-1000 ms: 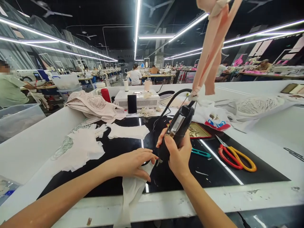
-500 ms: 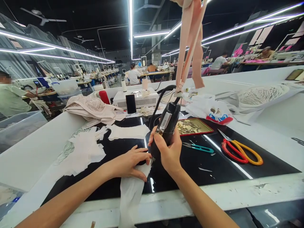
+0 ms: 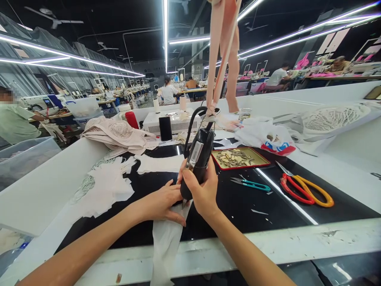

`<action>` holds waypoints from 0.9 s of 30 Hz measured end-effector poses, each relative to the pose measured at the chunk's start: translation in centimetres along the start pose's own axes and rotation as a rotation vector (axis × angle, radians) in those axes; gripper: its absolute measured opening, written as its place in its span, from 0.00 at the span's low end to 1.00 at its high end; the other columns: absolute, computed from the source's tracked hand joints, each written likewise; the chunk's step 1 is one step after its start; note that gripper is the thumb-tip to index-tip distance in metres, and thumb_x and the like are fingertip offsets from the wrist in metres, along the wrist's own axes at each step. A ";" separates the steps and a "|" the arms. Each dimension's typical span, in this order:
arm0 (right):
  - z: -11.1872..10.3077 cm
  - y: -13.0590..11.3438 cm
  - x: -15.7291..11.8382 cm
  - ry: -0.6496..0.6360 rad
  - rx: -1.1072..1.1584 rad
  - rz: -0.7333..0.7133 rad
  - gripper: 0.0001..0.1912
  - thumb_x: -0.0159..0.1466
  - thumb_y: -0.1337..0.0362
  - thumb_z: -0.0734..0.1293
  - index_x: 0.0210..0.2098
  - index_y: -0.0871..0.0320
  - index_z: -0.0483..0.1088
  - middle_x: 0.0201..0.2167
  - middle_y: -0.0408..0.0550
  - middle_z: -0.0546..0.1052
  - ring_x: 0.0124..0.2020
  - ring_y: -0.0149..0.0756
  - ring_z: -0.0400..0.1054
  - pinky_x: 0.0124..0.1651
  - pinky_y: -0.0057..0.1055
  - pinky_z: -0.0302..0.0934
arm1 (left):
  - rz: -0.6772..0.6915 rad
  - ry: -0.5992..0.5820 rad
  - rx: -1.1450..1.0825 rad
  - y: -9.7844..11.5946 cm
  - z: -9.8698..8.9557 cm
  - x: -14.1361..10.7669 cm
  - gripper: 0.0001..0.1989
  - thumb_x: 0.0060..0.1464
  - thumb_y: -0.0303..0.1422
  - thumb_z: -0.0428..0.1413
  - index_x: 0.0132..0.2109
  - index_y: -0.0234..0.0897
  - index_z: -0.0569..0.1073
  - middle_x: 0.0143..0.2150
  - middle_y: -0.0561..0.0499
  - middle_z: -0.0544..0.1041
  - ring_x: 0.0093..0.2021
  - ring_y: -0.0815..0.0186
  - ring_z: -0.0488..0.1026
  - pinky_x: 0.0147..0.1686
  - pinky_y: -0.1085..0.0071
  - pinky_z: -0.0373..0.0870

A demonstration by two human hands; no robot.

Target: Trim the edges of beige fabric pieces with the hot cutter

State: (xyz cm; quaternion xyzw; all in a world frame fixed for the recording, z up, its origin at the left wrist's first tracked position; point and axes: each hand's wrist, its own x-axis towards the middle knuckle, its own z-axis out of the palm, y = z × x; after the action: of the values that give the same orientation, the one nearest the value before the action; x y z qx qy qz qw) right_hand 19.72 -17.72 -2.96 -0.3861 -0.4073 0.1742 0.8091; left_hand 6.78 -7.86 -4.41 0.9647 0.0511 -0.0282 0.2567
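My right hand is wrapped round a black handheld power tool with a metal plate on its side. The tool's tip points down at a strip of pale fabric. Pink straps hang from above and are tied at the tool's top, beside its black cord. My left hand lies on the fabric with its fingers spread, pressing it to the black work surface. The fabric drops over the table's front edge. My left fingertips are partly hidden behind the tool.
Fabric pieces lie left, near stacked bra parts. Behind stand a phone and a white box. Rightward are a tray of small pieces, teal snips, red-and-yellow scissors and a plastic bag. Several people sit beyond.
My right hand has moved left with the tool, bringing its tip onto the fabric by my left hand. The hanging straps have swung left. My left hand has barely moved.
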 end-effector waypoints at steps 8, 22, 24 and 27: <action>-0.3 -0.2 -0.2 -0.020 0.011 -0.013 0.14 0.63 0.58 0.75 0.43 0.51 0.69 0.33 0.39 0.74 0.30 0.31 0.68 0.34 0.30 0.70 | 0.036 0.009 0.042 0.2 0.0 0.1 0.17 0.60 0.45 0.69 0.48 0.40 0.77 0.60 0.42 0.76 0.68 0.46 0.67 0.72 0.37 0.54; -1.9 -0.6 0.9 0.043 0.033 -0.052 0.13 0.64 0.58 0.75 0.41 0.51 0.68 0.32 0.37 0.77 0.23 0.28 0.71 0.27 0.27 0.73 | 0.027 -0.090 0.015 1.1 -1.2 0.3 0.20 0.60 0.49 0.67 0.36 0.40 0.71 0.56 0.46 0.80 0.71 0.43 0.64 0.71 0.27 0.39; -1.9 -0.4 0.8 0.037 0.035 -0.055 0.14 0.64 0.58 0.76 0.42 0.51 0.68 0.32 0.37 0.77 0.24 0.28 0.72 0.27 0.27 0.73 | 0.037 -0.088 0.017 1.1 -1.2 0.4 0.20 0.60 0.49 0.67 0.36 0.39 0.71 0.55 0.46 0.80 0.69 0.43 0.66 0.70 0.26 0.40; -1.9 -0.3 0.7 0.028 0.023 -0.054 0.13 0.64 0.58 0.75 0.41 0.51 0.68 0.31 0.36 0.77 0.24 0.29 0.72 0.28 0.28 0.73 | 0.051 -0.078 0.002 1.0 -1.1 0.4 0.20 0.60 0.49 0.67 0.37 0.39 0.72 0.53 0.46 0.80 0.67 0.45 0.68 0.71 0.27 0.40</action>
State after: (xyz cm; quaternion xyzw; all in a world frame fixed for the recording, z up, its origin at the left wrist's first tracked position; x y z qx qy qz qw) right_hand 21.69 -18.39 -3.11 -0.3679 -0.4041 0.1514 0.8237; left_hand 7.32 -8.09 -2.99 0.9641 0.0165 -0.0593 0.2582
